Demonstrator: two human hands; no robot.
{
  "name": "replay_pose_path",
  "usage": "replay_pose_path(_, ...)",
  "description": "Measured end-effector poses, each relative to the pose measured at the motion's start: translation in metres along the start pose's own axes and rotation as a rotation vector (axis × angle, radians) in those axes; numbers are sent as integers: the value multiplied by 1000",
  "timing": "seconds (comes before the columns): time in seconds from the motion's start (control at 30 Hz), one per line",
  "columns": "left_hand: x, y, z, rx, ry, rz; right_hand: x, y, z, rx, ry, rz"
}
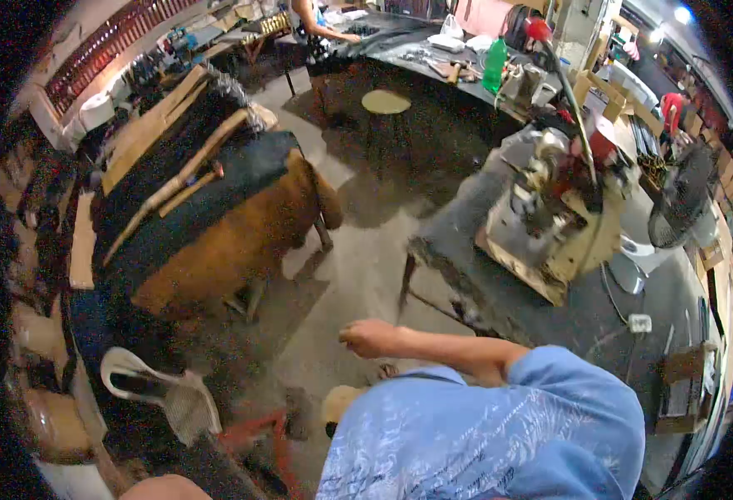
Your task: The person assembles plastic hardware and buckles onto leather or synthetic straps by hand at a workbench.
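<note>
My right hand (370, 338) is closed in a loose fist in front of the light blue shirt, above the concrete floor, with nothing seen in its fingers. The forearm crosses from the blue sleeve on the right. Near the hand are a dark workbench (466, 242) to the upper right and a small round tan seat (341, 404) just below. My left hand is out of view; a patch of bare skin (166, 488) shows at the bottom left edge, and I cannot tell which body part it is.
A machine (550, 179) stands on the right bench. At the left, a table draped in brown and dark material (233, 225) carries long wooden pieces. A round stool (385, 102), a white chair (191, 408) and a red frame (279, 446) stand around. Another person's arm (333, 33) reaches over the far table.
</note>
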State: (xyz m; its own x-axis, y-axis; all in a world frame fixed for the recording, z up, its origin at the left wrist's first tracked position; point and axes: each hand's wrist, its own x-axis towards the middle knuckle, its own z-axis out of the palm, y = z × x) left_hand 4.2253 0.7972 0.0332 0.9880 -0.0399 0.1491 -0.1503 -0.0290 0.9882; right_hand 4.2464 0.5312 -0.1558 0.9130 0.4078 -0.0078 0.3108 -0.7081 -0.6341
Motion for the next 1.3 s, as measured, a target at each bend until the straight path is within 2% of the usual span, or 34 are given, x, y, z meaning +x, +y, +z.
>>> replay_pose_path(0.07,58,31,-1,-24,66,195,35,-10,-54,124,122,-88)
replay_pose_path(0.17,161,127,-12,-122,147,649,83,39,-66,294,236,-100)
replay_pose_path(0.3,273,231,-3,-230,139,1084,122,87,-109,375,218,192)
replay_pose_path(0.37,342,250,19,-236,85,1143,137,121,-127,430,136,481)
replay_pose_path(0.4,381,251,32,-229,66,1130,142,140,-133,364,168,520)
replay_pose_path(0.5,509,213,75,-62,-10,982,145,209,-137,208,243,560)
replay_pose_path(0.57,597,151,110,111,-103,778,151,228,-163,235,228,725)
replay_pose_path(0.6,630,115,127,241,-149,598,147,233,-165,238,254,801)
replay_pose_path(0.63,664,71,146,239,-288,554,150,248,-173,226,306,864)
replay_pose_path(0.67,695,10,171,202,-315,450,157,270,-185,203,366,921)
replay_pose_path(0.7,716,-54,185,439,-318,513,161,286,-189,228,434,945)
replay_pose_path(0.73,735,-127,201,520,-371,404,162,303,-193,252,494,970)
replay_pose_path(0.77,727,-145,220,719,-501,203,161,321,-194,277,549,994)
replay_pose_path(0.83,723,-247,244,1036,-541,185,159,367,-200,320,526,1063)
replay_pose_path(0.9,722,-257,274,1163,-598,-285,159,415,-202,323,437,1124)
replay_pose_path(0.97,721,-293,291,1189,-572,-474,153,464,-211,279,273,1164)
replay_pose_path(1.03,713,-310,310,1290,-510,-495,155,488,-256,524,179,1095)
replay_pose_path(1.13,724,-308,332,1336,-469,-615,71,631,-233,578,-90,1200)
replay_pose_path(1.23,726,-314,336,1337,-428,-634,-9,749,-255,589,-82,1218)
replay_pose_path(1.3,724,-313,333,1314,-443,-681,27,782,-326,469,-89,1424)
